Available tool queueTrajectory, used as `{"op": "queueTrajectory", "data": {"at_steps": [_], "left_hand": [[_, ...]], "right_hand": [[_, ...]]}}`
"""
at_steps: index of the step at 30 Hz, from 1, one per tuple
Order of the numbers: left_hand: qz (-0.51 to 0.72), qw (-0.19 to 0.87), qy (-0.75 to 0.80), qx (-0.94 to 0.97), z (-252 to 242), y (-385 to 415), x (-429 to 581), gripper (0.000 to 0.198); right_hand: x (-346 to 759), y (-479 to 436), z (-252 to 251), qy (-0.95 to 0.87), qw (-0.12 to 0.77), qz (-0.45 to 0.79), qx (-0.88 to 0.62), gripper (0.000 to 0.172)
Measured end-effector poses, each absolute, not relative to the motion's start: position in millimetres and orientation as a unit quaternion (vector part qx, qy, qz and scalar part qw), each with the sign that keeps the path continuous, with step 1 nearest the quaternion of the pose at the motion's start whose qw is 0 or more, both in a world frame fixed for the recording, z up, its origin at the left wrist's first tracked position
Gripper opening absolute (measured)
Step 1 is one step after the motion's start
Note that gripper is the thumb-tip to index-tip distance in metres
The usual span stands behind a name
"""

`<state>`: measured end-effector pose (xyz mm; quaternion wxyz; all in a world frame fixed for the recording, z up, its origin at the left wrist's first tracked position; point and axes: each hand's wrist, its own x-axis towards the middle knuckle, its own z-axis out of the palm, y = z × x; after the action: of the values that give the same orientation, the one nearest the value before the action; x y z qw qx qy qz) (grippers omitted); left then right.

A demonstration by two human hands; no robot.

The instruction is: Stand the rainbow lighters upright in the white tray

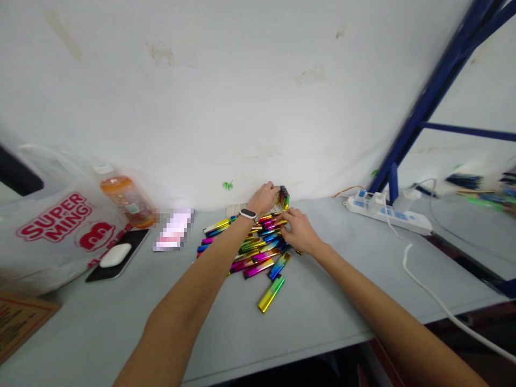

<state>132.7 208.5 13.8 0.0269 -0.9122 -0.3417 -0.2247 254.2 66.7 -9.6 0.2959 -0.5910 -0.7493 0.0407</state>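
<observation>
Shiny metallic lighters (264, 255) in yellow, green, blue and magenta lie in a loose heap on the grey table. Behind the heap, against the wall, is a pale tray (233, 210) with a few lighters (285, 198) standing upright at its right end. My left hand (264, 199), with a fitness band on its wrist, reaches over the tray; its curled fingertips are at the upright lighters, and what they grip is hidden. At the heap's right side, my right hand (300, 231) pinches a lighter between thumb and fingers.
To the left are a plastic bag (60, 226), an orange drink bottle (127, 196), a white earbud case (115, 255) on a dark phone (94, 274), and a blurred-out flat item (174, 230). A power strip (389, 214) with cables and a blue metal frame (419, 107) stand right.
</observation>
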Motion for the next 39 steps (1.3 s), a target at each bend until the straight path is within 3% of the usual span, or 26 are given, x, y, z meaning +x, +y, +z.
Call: {"op": "queueTrajectory", "data": {"at_steps": [5,9,16,21,26,29,36,39], "left_hand": [[-0.192,0.09,-0.355,-0.911,14,203,127,0.044],[-0.234,0.079,-0.373,-0.894,18,195,119,0.052],[-0.445,-0.049,-0.361,-0.818,28,153,84,0.026],[-0.567,-0.132,-0.36,-0.729,20,111,48,0.011],[-0.59,-0.163,-0.379,-0.694,12,82,30,0.008],[-0.572,-0.167,-0.372,-0.712,8,78,32,0.008],[-0.47,-0.19,-0.316,-0.802,-7,69,40,0.01],[-0.455,-0.194,-0.297,-0.817,-8,62,42,0.01]], "right_hand": [[246,76,9,-0.81,0.154,-0.029,-0.565,0.028],[240,86,17,-0.83,0.096,-0.05,-0.547,0.032],[235,100,22,-0.84,0.07,-0.054,-0.535,0.021],[236,83,27,-0.836,0.232,0.022,-0.497,0.015],[216,64,18,-0.697,0.491,0.284,-0.438,0.023],[198,62,6,-0.568,0.585,0.422,-0.395,0.027],[185,50,-6,-0.446,0.584,0.572,-0.364,0.034],[188,43,-4,-0.406,0.568,0.61,-0.374,0.053]]}}
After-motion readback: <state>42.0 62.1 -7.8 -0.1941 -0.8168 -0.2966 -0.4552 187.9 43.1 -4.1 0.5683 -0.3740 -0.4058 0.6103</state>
